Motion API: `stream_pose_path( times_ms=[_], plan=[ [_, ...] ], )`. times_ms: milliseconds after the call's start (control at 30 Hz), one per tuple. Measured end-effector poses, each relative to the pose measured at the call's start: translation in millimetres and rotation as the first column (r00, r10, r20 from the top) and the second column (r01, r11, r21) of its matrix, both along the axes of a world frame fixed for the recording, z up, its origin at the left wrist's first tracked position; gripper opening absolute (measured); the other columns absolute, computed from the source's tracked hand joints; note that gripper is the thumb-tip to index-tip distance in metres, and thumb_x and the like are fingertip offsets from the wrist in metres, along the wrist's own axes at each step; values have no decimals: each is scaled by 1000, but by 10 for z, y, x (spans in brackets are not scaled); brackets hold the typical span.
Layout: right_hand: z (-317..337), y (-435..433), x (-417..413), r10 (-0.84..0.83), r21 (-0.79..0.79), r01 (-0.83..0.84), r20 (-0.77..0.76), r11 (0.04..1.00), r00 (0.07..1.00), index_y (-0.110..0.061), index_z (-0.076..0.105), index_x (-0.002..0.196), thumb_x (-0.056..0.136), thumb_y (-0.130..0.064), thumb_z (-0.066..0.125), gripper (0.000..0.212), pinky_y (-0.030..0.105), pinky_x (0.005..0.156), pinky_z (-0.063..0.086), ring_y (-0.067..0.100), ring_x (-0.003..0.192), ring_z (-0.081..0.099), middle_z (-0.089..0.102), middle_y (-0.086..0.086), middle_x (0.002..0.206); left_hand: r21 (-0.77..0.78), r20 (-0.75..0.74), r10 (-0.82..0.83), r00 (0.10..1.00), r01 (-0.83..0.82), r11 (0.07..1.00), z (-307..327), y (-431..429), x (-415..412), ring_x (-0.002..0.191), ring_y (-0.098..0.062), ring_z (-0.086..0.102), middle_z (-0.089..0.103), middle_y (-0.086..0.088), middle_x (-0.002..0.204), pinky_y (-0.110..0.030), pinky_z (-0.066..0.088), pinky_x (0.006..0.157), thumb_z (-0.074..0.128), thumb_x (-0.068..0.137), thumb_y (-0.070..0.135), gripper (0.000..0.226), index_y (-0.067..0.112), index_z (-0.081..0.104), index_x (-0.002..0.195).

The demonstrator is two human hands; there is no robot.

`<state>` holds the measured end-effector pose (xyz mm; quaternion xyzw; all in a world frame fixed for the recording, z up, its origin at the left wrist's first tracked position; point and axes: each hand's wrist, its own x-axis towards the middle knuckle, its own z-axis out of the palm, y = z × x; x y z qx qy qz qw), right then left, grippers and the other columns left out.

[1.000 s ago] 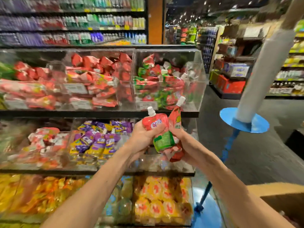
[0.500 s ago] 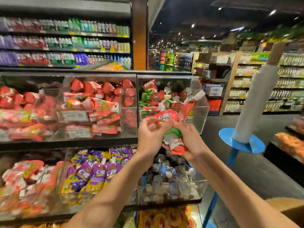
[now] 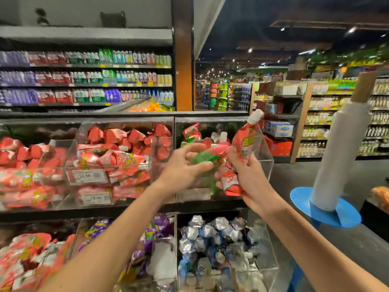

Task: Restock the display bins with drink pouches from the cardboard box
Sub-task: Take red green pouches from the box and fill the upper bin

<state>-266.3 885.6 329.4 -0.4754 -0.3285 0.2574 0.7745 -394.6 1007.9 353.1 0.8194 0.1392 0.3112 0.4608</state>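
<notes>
Clear acrylic top-right bin [image 3: 264, 151] on dark shelving, part-filled with glossy red-green pouches, above crinkled silver-blue pouches [image 3: 210, 234]; white plastic roll [image 3: 336, 161] upright on blue disc [image 3: 301, 199] at right. Left hand [image 3: 183, 167] pinching blurred green-ended pouch [image 3: 203, 158] at that bin's front, right hand [image 3: 250, 178] just beside, gripping bundle of red pouches [image 3: 244, 144], one white cap up. Half a second back, pressed together on one bundle; now parted.

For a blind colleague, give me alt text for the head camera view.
The right hand grips several red drink pouches, one with its white cap up, while the left hand pinches a blurred red-and-green pouch, both at a clear display bin of similar pouches. Other bins hold red, purple and silver packs.
</notes>
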Motion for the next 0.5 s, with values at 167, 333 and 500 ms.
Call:
stream_pose_path(
  times_ms=[167,333,500],
  plan=[
    [138,-21,315,-25,0,25,-24,1000,999,-20,57,121,83,-44,70,46,41,69,56,28,90,68,69,2,91,454,-255,142,956,-11,891,380,537,220,106,-10,55,58,6,130,-19,43,83,75,84,9,50,33,53,122],
    [179,-34,377,90,-47,-92,-45,995,995,-16,53,115,81,-43,68,46,40,58,60,26,68,69,64,10,79,648,-435,271,859,89,757,274,799,464,124,-24,53,56,-2,141,-41,39,105,67,92,22,33,32,58,122],
    [191,2,291,169,-97,-171,-27,981,985,-15,53,115,85,-43,65,43,37,59,60,28,74,69,63,14,84,798,-349,387,854,54,600,74,884,517,131,-18,42,52,4,142,-44,31,108,56,98,33,35,31,59,132]
  ],
)
